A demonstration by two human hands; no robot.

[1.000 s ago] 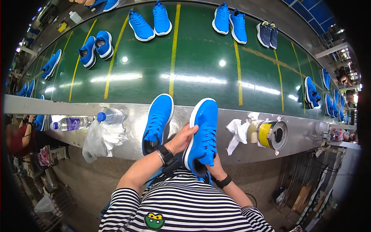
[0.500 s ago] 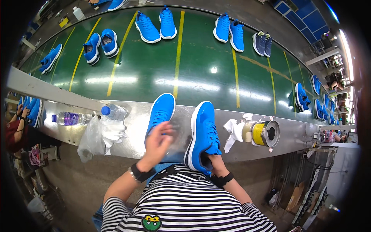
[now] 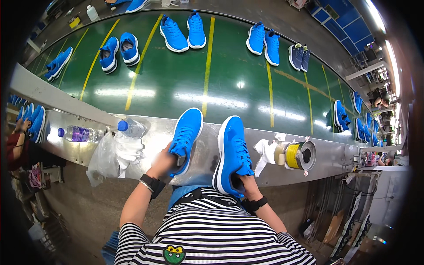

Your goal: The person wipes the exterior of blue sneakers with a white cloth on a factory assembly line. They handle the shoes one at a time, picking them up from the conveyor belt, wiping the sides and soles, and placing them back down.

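Two blue sneakers with white soles lie side by side, toes pointing away, at the metal ledge in front of me. My left hand (image 3: 162, 164), partly blurred, is at the heel and collar of the left sneaker (image 3: 187, 132), closed around its back end; some fingers are hidden by the shoe. The right sneaker (image 3: 232, 140) leans a little, showing its sole edge on the left. At its heel, my right hand (image 3: 250, 185) grips the collar, with the fingertips hidden at the opening.
Beyond the metal ledge (image 3: 207, 170) runs a green conveyor belt (image 3: 238, 70) with yellow lines, carrying several pairs of sneakers. Bottles (image 3: 132, 128) and a plastic bag (image 3: 104, 159) sit left. To the right stand a white cloth (image 3: 265, 152) and a tin (image 3: 300, 155). Another person's arm (image 3: 18, 145) shows far left.
My left hand has moved from above the left sneaker's laces down to its heel and closed there. The right hand keeps its hold on the other sneaker.
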